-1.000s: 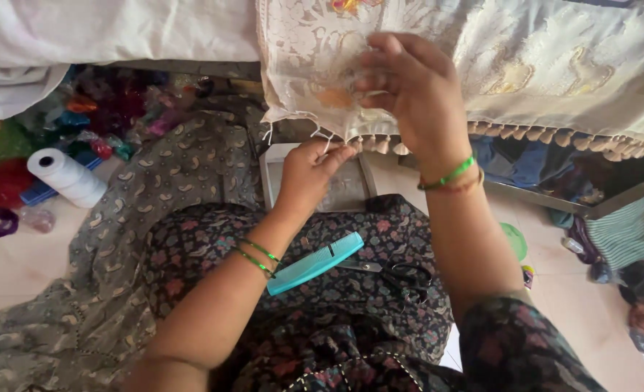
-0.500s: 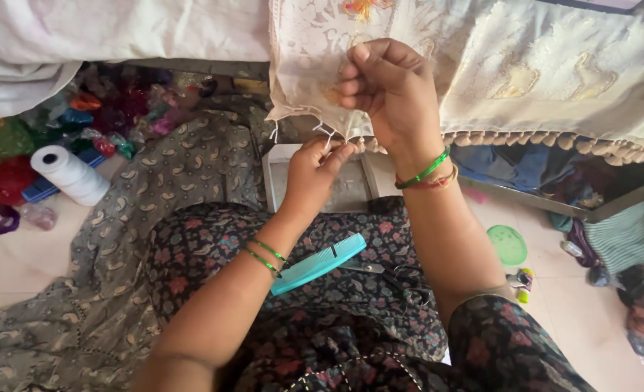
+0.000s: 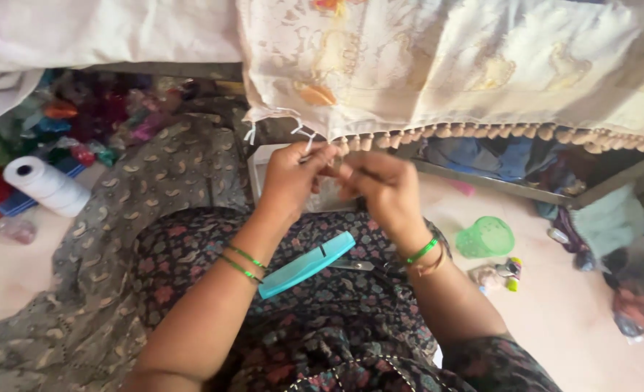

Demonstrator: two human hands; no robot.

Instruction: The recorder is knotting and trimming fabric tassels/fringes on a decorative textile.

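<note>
Hands meet just under the fringed hem of a cream embroidered cloth [image 3: 445, 65] that hangs across the top of the head view. The left hand [image 3: 289, 178] has its fingers pinched shut on a thin white thread tassel [image 3: 309, 138] at the hem's lower edge; the right hand [image 3: 384, 190] is closed too, thumb and fingers pressed together, but what it pinches is too small to make out. The two sets of fingertips touch or nearly touch. Directly above the pinch runs the cloth's border of small beige pompoms [image 3: 482, 133], stretching off to the right of it. Behind the hands sits a pale plastic box [image 3: 264, 156], mostly hidden by them. Below the pinch, between the wrists, a turquoise plastic case [image 3: 306, 265] lies tilted on the person's dark floral lap [image 3: 322, 312]. Well to the left of the grip lies a white thread spool [image 3: 45, 185] beside a heap of coloured yarns [image 3: 82, 120]. To the right, apart from the hands, a green plastic cup [image 3: 485, 237] lies on the floor.
</note>
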